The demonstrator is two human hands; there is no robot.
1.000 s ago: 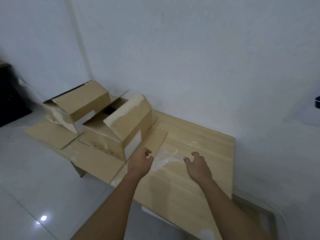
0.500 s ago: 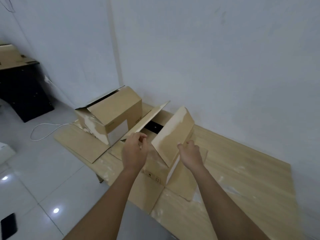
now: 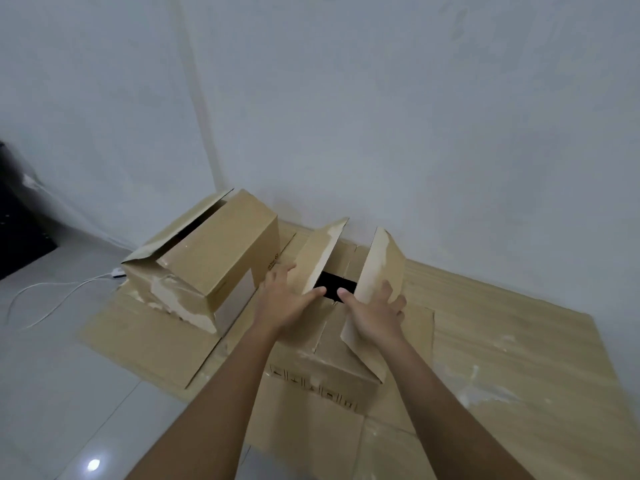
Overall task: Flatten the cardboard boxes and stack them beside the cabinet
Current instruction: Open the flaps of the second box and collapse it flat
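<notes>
Head view: the nearer brown cardboard box [image 3: 325, 370] sits on flat cardboard sheets [image 3: 149, 341] spread over a pale wooden tabletop [image 3: 512, 341] by the white wall [image 3: 381, 116], with its two long top flaps standing up. The left hand [image 3: 287, 301] holds the left flap [image 3: 320, 254], thumb over the inner edge and fingers on the outer face. The right hand [image 3: 375, 315] pinches the right flap [image 3: 379, 271] the same way. Between the thumbs a dark opening shows, and its contents cannot be made out. A second brown cardboard box [image 3: 214, 261], not yet flattened, stands just beside it on the left, its open side mostly turned away. A thin white cable [image 3: 52, 299] lies on the grey tiled floor [image 3: 52, 393]. A black piece of furniture [image 3: 17, 237] is cut off at the left edge, too blurred to identify
</notes>
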